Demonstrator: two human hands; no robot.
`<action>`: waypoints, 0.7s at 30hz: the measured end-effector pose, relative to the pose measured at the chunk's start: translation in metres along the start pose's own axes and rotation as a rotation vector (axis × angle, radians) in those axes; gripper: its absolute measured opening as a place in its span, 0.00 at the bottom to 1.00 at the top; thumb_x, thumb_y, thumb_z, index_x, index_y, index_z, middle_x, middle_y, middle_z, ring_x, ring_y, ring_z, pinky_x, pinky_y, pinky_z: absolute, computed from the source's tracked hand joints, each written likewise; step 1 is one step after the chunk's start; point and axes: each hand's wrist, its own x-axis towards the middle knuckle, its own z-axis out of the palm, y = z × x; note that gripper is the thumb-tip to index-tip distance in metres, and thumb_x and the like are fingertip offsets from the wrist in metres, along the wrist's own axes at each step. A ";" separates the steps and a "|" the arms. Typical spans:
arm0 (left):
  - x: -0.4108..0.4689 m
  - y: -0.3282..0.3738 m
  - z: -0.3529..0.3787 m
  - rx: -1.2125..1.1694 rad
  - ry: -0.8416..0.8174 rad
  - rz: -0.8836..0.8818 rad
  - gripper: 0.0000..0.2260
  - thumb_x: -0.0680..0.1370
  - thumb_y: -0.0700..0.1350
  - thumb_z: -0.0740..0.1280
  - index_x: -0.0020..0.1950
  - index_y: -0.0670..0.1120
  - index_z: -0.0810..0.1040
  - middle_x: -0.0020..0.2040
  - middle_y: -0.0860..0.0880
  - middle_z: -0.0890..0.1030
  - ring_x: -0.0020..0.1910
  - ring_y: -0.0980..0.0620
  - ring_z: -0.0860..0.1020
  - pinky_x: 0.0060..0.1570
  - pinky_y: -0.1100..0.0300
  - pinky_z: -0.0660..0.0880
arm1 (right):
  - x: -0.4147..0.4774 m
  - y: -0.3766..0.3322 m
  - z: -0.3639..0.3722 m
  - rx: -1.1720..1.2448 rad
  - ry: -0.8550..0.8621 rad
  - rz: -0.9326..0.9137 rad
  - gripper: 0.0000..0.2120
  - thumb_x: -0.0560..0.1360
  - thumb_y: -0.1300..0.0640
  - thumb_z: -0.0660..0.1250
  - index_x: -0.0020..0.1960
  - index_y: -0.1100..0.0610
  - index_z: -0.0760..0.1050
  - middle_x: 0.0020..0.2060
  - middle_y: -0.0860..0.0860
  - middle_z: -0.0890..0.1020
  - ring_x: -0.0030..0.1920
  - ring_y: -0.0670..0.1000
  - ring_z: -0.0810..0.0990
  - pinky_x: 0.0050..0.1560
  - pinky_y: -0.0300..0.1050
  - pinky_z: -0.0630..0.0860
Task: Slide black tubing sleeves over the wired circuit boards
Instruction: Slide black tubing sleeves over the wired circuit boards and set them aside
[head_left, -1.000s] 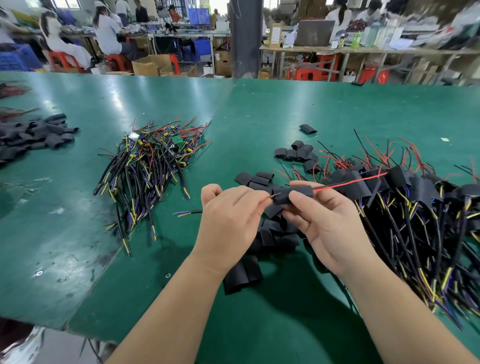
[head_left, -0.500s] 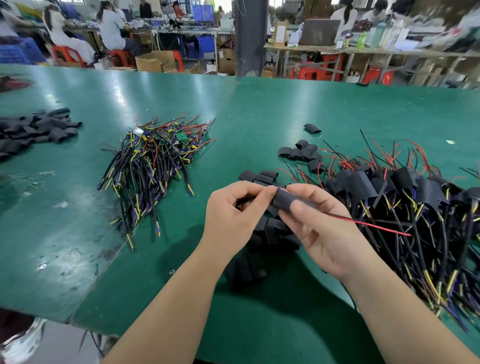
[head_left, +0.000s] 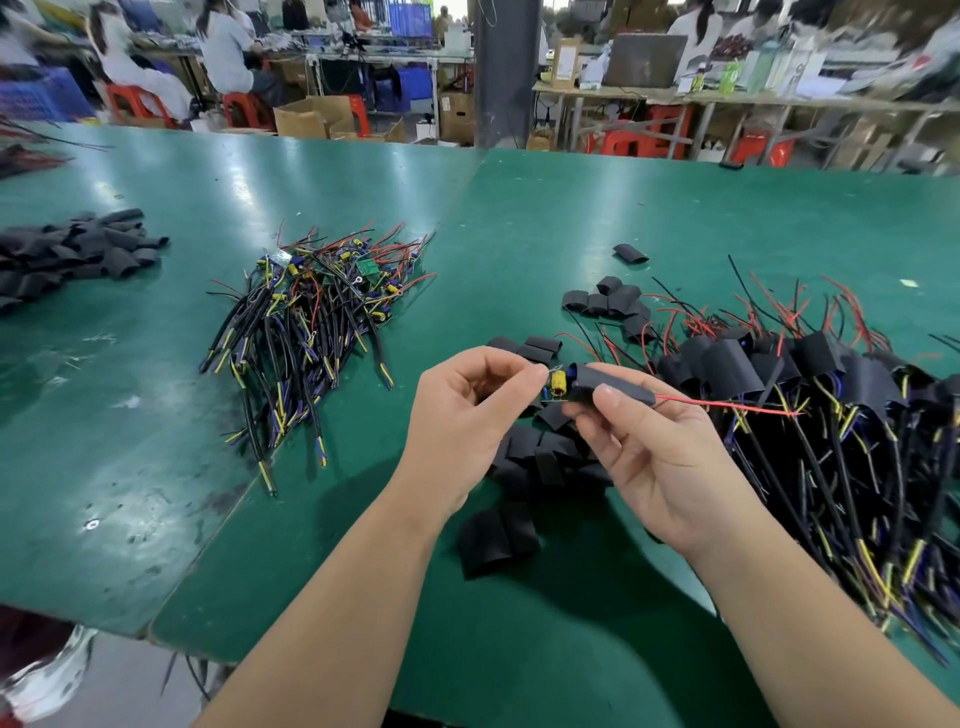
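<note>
Sleeve (head_left: 615, 385) partway over circuit board (head_left: 555, 385), held above counter (head_left: 571, 218) | right hand (head_left: 660, 467) pinches sleeve; left hand (head_left: 467, 415) pinches board's exposed end, red wire (head_left: 727, 405) trailing right | loose sleeves (head_left: 540, 460) under hands | sleeved pile (head_left: 831, 415) right, unsleeved wired boards (head_left: 311, 322) left, open green surface between and beyond

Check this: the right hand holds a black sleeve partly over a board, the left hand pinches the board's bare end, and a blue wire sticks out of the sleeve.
Wrong on colour: the head view shows a red wire leaving the sleeve, not blue. The rest holds: right hand on the sleeve, left hand pinching the board.
</note>
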 end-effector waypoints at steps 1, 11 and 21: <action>0.000 0.000 -0.001 0.007 -0.009 0.008 0.05 0.70 0.42 0.72 0.35 0.51 0.82 0.34 0.54 0.81 0.34 0.57 0.75 0.40 0.67 0.73 | 0.000 0.001 0.000 -0.010 -0.007 -0.001 0.15 0.61 0.63 0.71 0.48 0.63 0.80 0.41 0.57 0.85 0.38 0.52 0.85 0.38 0.36 0.79; 0.000 0.000 -0.010 0.116 -0.119 0.033 0.03 0.69 0.42 0.73 0.36 0.50 0.82 0.34 0.49 0.81 0.35 0.51 0.74 0.38 0.58 0.71 | -0.001 0.006 -0.004 -0.210 -0.070 -0.064 0.15 0.58 0.59 0.76 0.45 0.56 0.85 0.41 0.54 0.85 0.41 0.51 0.84 0.40 0.40 0.80; -0.003 -0.006 -0.005 0.174 -0.141 0.078 0.07 0.72 0.40 0.69 0.48 0.46 0.76 0.37 0.54 0.79 0.37 0.57 0.77 0.42 0.66 0.72 | -0.001 0.011 0.005 -0.280 -0.042 -0.044 0.24 0.65 0.58 0.70 0.61 0.53 0.76 0.48 0.53 0.83 0.34 0.47 0.75 0.33 0.38 0.73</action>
